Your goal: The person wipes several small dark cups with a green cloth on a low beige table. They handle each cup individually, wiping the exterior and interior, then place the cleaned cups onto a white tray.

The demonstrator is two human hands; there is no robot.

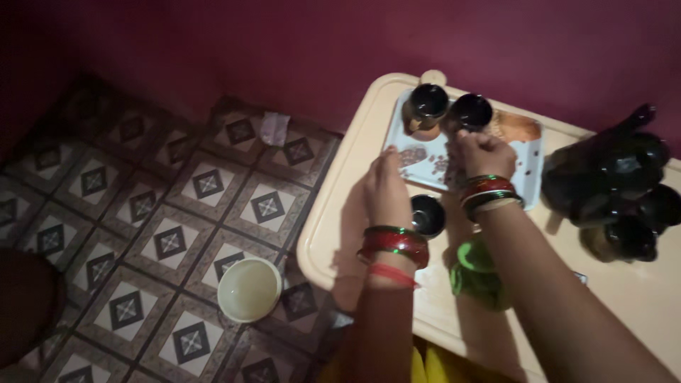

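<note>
Head view: right hand [482, 152] grips dark cup [469, 111] on tray [533, 164].

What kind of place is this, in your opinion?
Probably a room in a home: a patterned tiled floor, a cream table against a dark red wall, and a tray with dark cups.

Pale bowl [249, 289] on tiled floor [142, 198], dark figurines [617, 191] nr table edge.
</note>
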